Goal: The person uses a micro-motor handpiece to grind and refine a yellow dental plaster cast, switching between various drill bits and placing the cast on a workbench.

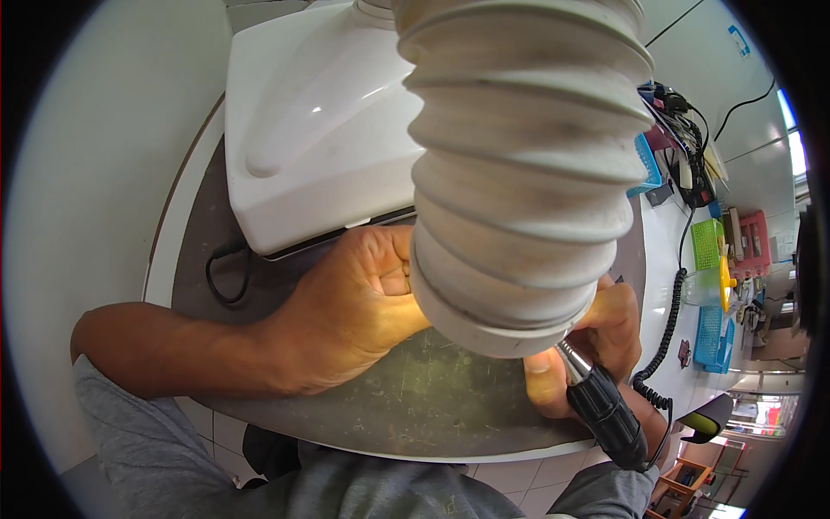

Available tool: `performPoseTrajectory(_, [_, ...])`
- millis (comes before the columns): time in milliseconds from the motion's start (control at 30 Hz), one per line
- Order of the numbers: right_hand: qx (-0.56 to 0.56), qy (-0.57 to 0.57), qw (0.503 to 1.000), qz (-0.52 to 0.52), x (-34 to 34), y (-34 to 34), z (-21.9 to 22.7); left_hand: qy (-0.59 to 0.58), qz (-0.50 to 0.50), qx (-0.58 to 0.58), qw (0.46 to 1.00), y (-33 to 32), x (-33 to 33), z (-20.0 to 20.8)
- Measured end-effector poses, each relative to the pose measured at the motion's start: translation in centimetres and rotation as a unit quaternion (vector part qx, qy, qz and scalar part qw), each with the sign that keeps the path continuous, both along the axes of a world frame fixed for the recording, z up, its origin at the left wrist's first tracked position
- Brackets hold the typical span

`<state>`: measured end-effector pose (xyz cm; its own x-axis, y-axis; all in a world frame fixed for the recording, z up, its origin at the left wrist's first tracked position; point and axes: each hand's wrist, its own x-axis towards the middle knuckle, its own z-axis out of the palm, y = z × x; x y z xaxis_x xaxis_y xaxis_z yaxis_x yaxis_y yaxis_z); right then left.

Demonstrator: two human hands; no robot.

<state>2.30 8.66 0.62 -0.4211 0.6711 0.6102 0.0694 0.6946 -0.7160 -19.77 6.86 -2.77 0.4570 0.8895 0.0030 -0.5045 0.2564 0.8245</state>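
Observation:
In my right hand (609,324) I grip a rotary handpiece (605,415), black with a silver metal nose and a coiled cord at its rear end. The handpiece's tip is hidden behind a wide ribbed white hose (519,173) that hangs down in front of both hands. My left hand (350,303) is closed, its fingers curled and the fingertips hidden behind the hose. What those fingers hold, if anything, cannot be seen. Yellowish light falls on both hands and on the grey work surface (432,398) beneath them.
A large white machine housing (320,112) stands just beyond my left hand, with a black cable (226,272) beside it. On the right, the black coiled cord (670,320) runs along a white counter. Further along are a blue basket (714,339), a green basket (707,244) and tangled cables (683,130).

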Motion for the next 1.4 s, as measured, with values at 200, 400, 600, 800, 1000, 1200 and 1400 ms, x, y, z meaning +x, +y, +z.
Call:
performPoseTrajectory(200, [0.007, -0.006, 1.0, 0.023, 0.5, -0.2, 0.4, 0.003, 0.02, -0.005, 1.0, -0.5, -0.1, 2.0])
performPoseTrajectory(400, [0.002, 0.042, 0.999, 0.028, 0.5, 0.1, -0.1, 0.048, 0.028, 0.012, 0.998, -0.9, -0.8, 2.5])
performPoseTrajectory(600, [-0.006, 0.035, 0.999, 0.036, 0.5, 0.0, 0.1, 0.073, 0.059, 0.035, 0.995, -1.0, -0.4, 2.2])
performPoseTrajectory(800, [-0.012, 0.023, 0.999, 0.04, 0.6, 0.0, 0.3, -0.013, 0.026, 0.035, 0.999, -0.2, 0.4, -0.2])
performPoseTrajectory(1000, [0.005, 0.009, 0.999, 0.044, 0.6, 0.1, 0.2, 0.004, 0.014, 0.025, 1.0, -0.2, 0.3, -0.1])
performPoseTrajectory(1200, [-0.024, 0.013, 0.998, 0.05, 0.7, -0.1, 0.0, 0.019, 0.002, 0.009, 1.0, -0.2, -0.3, 1.4])
performPoseTrajectory(1400, [-0.011, -0.013, 0.998, 0.052, 0.9, -0.1, 0.6, -0.005, 0.002, 0.019, 1.0, 0.0, 0.1, 0.6])
